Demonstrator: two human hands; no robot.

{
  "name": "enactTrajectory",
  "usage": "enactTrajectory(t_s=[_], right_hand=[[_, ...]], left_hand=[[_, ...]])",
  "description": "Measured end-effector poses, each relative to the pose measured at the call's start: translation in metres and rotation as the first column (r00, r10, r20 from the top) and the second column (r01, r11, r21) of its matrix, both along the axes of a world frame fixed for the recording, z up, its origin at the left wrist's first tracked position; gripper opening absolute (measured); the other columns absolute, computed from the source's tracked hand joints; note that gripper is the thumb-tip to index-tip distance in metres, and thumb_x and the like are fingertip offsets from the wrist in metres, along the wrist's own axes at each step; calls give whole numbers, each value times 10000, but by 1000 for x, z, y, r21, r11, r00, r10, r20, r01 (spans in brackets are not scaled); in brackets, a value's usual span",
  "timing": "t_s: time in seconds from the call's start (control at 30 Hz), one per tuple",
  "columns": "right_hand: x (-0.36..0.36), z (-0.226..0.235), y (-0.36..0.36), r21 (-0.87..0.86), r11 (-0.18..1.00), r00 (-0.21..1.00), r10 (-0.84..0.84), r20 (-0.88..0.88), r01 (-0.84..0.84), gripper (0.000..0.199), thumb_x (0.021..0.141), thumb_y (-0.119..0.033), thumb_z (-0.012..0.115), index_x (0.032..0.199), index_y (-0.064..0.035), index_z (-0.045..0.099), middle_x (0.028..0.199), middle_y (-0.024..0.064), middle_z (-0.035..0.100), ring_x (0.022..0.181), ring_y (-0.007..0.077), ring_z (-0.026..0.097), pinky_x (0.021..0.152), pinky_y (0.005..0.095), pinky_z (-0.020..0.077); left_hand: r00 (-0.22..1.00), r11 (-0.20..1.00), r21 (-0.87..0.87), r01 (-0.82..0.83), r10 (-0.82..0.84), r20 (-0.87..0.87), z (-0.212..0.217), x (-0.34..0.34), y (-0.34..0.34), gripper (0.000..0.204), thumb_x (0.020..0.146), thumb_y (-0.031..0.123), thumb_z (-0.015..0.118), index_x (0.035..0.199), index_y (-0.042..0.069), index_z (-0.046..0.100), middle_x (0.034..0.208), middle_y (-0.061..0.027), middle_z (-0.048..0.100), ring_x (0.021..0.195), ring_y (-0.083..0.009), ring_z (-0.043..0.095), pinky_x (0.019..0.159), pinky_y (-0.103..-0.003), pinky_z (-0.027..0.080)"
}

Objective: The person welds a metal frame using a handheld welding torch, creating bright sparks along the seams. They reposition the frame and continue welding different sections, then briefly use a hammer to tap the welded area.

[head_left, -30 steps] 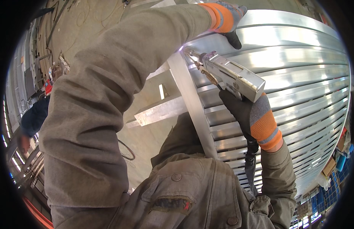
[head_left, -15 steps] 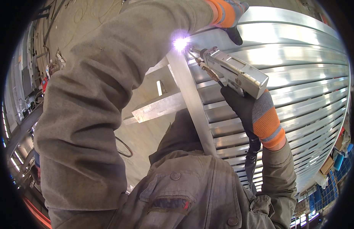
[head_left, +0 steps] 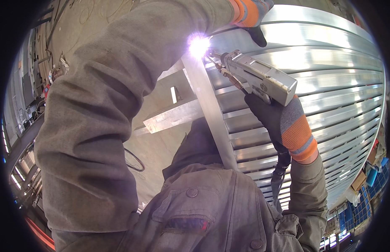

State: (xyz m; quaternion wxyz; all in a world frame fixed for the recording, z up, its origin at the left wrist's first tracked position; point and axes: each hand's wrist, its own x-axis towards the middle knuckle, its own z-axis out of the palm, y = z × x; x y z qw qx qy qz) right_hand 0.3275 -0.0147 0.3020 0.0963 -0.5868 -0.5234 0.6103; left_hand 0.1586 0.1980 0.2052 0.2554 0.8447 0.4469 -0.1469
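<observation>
We are standing over a concrete floor (head_left: pixel 83 17) with a black cable (head_left: pixel 134 159) lying looped on it; blue crates (head_left: pixel 373 176) are sitting at right.

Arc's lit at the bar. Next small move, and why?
Probably creep the torch tip along the joint, keeping it steady. The arc burns right where the upright bar meets the slatted panel; the right hand grips the torch and the left hand braces on the panel's top.
</observation>
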Motion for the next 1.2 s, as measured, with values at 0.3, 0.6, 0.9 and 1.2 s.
enactTrajectory(t_s=[0.3,0.6,0.9,1.2], right_hand=[[2,1,1,16,1000,1000,0,5,0,434,1045,-259,856,1307,80,786,987,194,852,876,240,848,722,374,661],[5,-1,-1,24,1000,1000,4,11,-4,440,1041,-278,869,1285,79,790,944,170,841,809,217,825,676,372,643],[7,3,1,-24,999,998,40,43,-39,419,1038,-280,874,1260,68,806,913,166,839,790,220,830,663,369,645],[8,4,0,3,999,999,36,0,-36,443,1044,-203,849,1375,74,748,955,68,784,810,105,700,662,294,576]], left_hand=[[1000,1000,7,5,-5,13,0,2,1,1175,794,631,1006,1647,-21,530,1529,-263,712,1376,-437,725,1154,-494,585],[1000,1000,3,10,-10,26,0,0,-3,1163,800,629,1002,1638,-28,536,1519,-272,714,1374,-441,724,1154,-496,584],[999,1000,2,10,-10,36,-1,-2,-3,1152,805,628,998,1630,-35,542,1510,-281,717,1373,-446,723,1153,-499,583],[998,1000,7,5,-5,55,-1,-2,2,1140,811,626,994,1621,-42,549,1500,-290,719,1371,-451,722,1153,-501,581]])
